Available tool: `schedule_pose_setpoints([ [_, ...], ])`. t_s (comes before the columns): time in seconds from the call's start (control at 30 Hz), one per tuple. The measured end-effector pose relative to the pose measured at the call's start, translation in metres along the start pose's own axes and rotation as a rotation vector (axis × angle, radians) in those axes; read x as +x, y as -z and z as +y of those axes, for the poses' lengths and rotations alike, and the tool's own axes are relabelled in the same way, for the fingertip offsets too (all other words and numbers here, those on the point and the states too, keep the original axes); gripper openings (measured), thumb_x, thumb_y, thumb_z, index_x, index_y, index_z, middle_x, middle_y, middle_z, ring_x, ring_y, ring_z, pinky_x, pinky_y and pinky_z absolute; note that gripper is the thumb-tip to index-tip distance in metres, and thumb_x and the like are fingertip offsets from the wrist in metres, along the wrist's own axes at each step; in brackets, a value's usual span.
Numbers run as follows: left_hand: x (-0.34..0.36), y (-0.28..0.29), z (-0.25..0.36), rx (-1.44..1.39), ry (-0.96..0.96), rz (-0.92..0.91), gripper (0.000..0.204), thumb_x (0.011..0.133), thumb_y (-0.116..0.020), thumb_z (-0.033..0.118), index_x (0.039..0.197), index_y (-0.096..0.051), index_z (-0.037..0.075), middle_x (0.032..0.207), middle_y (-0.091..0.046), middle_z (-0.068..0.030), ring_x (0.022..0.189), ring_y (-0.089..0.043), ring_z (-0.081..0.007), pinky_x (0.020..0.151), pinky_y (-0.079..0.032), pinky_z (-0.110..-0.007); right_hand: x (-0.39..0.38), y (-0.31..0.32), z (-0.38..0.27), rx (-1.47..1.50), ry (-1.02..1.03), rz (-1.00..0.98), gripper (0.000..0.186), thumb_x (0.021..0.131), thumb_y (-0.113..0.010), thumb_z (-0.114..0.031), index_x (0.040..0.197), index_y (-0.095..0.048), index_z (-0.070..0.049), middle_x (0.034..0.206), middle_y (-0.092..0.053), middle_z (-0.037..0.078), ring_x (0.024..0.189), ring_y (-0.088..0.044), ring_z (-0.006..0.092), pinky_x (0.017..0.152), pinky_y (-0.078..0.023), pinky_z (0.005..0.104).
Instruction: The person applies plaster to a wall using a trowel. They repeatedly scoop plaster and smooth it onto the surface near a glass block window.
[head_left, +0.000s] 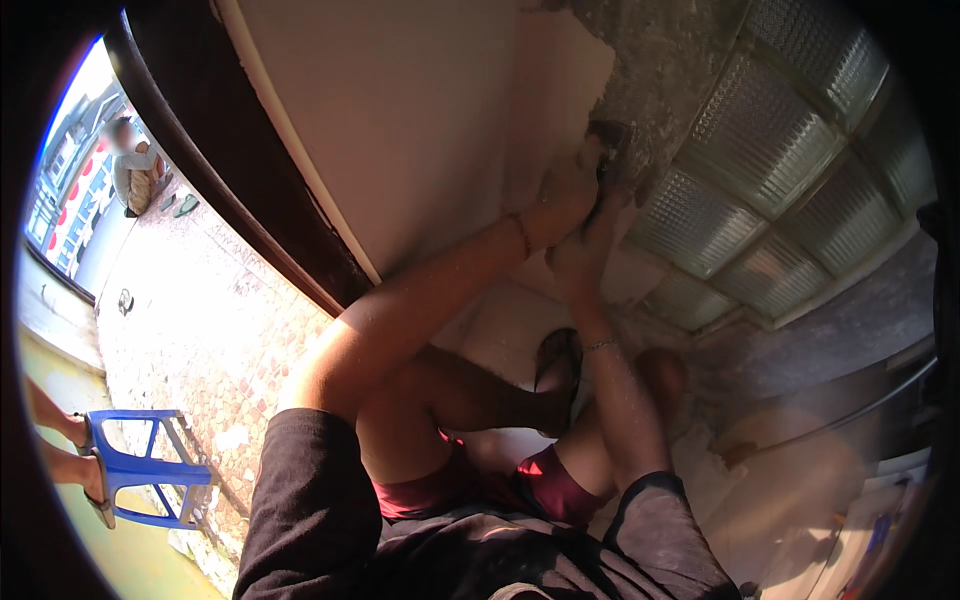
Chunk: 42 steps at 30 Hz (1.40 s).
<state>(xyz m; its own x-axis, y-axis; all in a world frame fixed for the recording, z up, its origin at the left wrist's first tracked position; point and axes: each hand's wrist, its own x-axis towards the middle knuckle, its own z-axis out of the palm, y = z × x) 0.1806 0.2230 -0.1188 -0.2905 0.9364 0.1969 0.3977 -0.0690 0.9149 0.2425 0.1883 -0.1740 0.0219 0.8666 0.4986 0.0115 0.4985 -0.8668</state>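
Observation:
My left hand (566,204) is raised against the corner of the wall, its fingers closed round a dark hand tool (611,140). Just below and to the right, my right hand (584,256) is also closed, apparently on the lower part of the same tool. Shadow hides the tool's exact kind. Its dark, broad upper end meets the wall (655,75) where the pale coating gives way to rough grey. On the left, smooth pale coating (400,110) still covers the surface.
Glass blocks (770,130) fill the wall on the right. A dark door frame (215,170) borders a sunlit tiled floor (200,320) on the left. Outside are a blue plastic stool (150,465), someone's feet beside it, and a seated person (133,165). My sandalled foot (558,370) is below my hands.

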Motion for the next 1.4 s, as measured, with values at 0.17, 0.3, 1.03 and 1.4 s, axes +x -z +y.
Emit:
schedule_pose_setpoints([
  [0.17,0.001,0.007,0.002,0.046,-0.055,-0.027,0.066,0.104,-0.031,0.050,0.107,-0.066,-0.006,0.107,-0.065,-0.0331,0.110,-0.060,-0.0479,0.094,-0.046,-0.048,0.002,-0.004,0.006,0.065,0.069,-0.007,0.050,0.094,-0.060,-0.014,0.136,-0.039,0.004,0.126,-0.062,0.024,0.115,-0.063,0.0338,0.096,-0.047,0.0378],
  [0.3,-0.005,0.010,0.005,0.055,-0.014,-0.030,0.066,0.105,-0.030,0.049,0.107,-0.066,-0.007,0.106,-0.065,-0.0329,0.108,-0.060,-0.0478,0.094,-0.046,-0.048,0.001,-0.008,0.001,-0.127,0.281,0.068,0.047,0.097,-0.058,-0.018,0.136,-0.040,0.003,0.116,-0.058,0.015,0.104,-0.059,0.0219,0.091,-0.047,0.0316],
  [1.03,0.009,0.008,0.006,-0.004,-0.046,-0.047,0.068,0.105,-0.028,0.049,0.106,-0.064,-0.009,0.108,-0.063,-0.0359,0.112,-0.057,-0.0500,0.096,-0.043,-0.048,0.007,-0.005,-0.001,-0.001,0.062,0.006,0.045,0.099,-0.050,-0.009,0.139,-0.037,0.006,0.128,-0.060,0.025,0.118,-0.061,0.0341,0.099,-0.045,0.0387],
  [1.4,0.006,0.016,0.015,0.038,-0.110,-0.107,0.076,0.105,-0.025,0.054,0.104,-0.065,-0.011,0.100,-0.066,-0.0339,0.099,-0.064,-0.0436,0.089,-0.046,-0.046,0.019,-0.003,-0.003,-0.162,0.261,0.029,0.047,0.098,-0.054,-0.014,0.139,-0.038,0.003,0.126,-0.054,0.020,0.118,-0.053,0.0281,0.098,-0.043,0.0366],
])
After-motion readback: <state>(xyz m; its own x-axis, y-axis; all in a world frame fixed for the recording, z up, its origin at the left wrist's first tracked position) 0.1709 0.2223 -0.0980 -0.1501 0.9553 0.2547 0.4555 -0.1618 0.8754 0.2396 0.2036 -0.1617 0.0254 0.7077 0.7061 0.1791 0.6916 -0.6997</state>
